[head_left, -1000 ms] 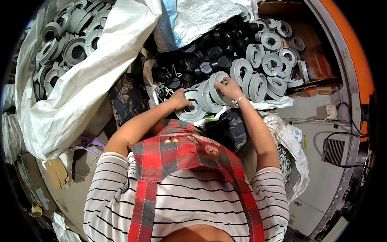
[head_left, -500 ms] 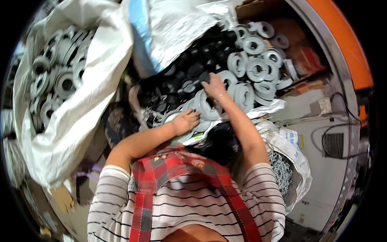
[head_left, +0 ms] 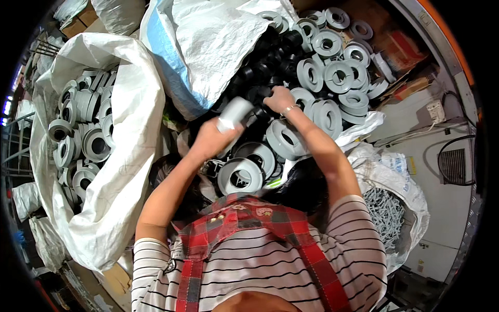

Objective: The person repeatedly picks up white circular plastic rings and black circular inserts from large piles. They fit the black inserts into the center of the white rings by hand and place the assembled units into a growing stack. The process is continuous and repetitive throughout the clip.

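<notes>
My left hand (head_left: 213, 138) is closed on a pale grey plastic ring (head_left: 236, 112), tilted and smeared by motion, held above the pile. My right hand (head_left: 281, 100) has its fingers curled at a black plastic part (head_left: 258, 95) among many more black parts (head_left: 266, 61); the fingertips are partly hidden. Below my right wrist leans a large grey flanged ring (head_left: 287, 139). Two more grey rings lie close to my body, the nearer one (head_left: 224, 178) with a wide opening. Other grey rings (head_left: 338, 77) are heaped to the right of my right hand.
A large white woven sack (head_left: 138, 88) full of grey rings stands at left. Another white sack (head_left: 208, 47) with a blue stripe drapes over the pile. At right sits a bag of screws (head_left: 385, 217), beside a grey panel with a black cable (head_left: 441, 151). Cardboard lies at far right.
My left hand has risen from the near rings and now holds a grey ring. My right hand stays by the black parts. The near rings have shifted, and the whole view has moved slightly.
</notes>
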Demonstrator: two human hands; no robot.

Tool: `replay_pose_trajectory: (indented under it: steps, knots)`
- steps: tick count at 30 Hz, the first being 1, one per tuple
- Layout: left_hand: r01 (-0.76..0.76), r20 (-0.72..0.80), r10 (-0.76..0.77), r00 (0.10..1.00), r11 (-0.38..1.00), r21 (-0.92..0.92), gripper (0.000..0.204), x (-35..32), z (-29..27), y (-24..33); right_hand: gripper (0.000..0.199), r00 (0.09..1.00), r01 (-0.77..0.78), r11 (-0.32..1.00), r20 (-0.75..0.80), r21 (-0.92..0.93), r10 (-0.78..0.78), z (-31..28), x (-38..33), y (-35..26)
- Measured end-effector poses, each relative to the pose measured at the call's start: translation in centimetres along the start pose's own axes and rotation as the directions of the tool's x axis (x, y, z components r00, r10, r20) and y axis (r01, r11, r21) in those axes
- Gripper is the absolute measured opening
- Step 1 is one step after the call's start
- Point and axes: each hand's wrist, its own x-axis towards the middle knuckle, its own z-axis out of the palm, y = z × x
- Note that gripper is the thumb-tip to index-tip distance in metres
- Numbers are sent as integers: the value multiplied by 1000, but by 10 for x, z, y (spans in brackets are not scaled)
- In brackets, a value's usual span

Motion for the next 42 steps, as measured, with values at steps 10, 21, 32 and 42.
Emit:
replay_pose_trajectory:
  steps: [10, 21, 32, 42]
  knots:
    - [181, 202, -35, 979, 610, -772, 39, 40, 5, -42, 44, 954, 88, 775, 171, 626, -246, -2, -68, -59]
    - [220, 289, -32, 957, 731, -646, 40, 43, -7, -41, 78, 896, 415, 871, 48, 262, -441, -26, -74, -71]
    - [194, 303, 31, 952, 703, -684, 40, 36, -2, -51, 57, 968, 111, 766, 104, 633, -227, -20, -84, -70]
    - [-54, 181, 114, 977, 951, -305, 56, 21, 0, -41, 73, 524, -787, 285, 837, 547, -157, -17, -65, -40]
